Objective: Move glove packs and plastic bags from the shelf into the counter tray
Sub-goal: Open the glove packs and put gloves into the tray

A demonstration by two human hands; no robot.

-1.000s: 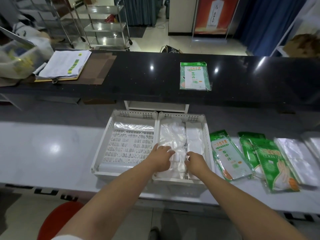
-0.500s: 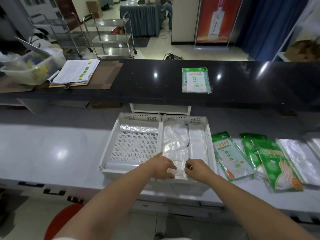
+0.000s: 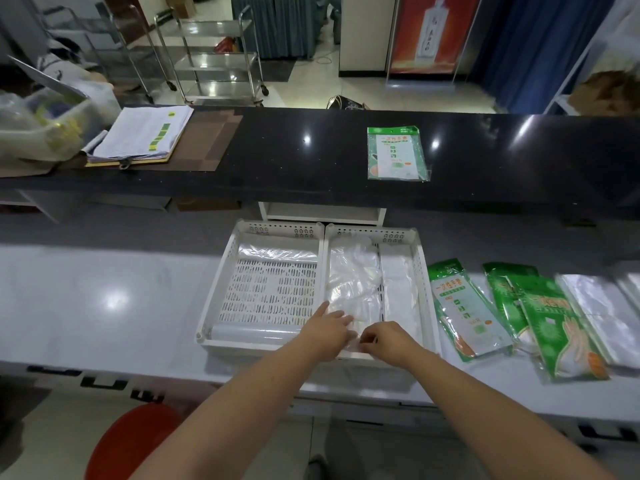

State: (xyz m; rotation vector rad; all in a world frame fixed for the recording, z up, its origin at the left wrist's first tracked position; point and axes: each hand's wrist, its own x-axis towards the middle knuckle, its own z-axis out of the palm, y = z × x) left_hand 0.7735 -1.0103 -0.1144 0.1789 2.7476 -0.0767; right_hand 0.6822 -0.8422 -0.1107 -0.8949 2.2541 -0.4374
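A white perforated tray [image 3: 221,282] with two compartments sits on the pale lower counter. Clear plastic bags [image 3: 353,278] lie in its right compartment. My left hand [image 3: 327,332] and my right hand [image 3: 388,337] meet at the near end of that compartment, both pinching the near edge of the clear bags. One green glove pack [image 3: 396,154] lies on the black upper shelf. More green glove packs [image 3: 464,306] lie on the counter right of the tray, with flat clear bags [image 3: 599,310] beyond them.
A clipboard with papers [image 3: 145,136] and a plastic tub [image 3: 38,129] sit at the shelf's left end. A roll of clear film [image 3: 256,332] lies in the tray's left compartment. A red stool [image 3: 131,441] stands below the counter.
Both hands have slid toward me along the right compartment, from the middle of the bags to their near edge. The view has tilted up slightly.
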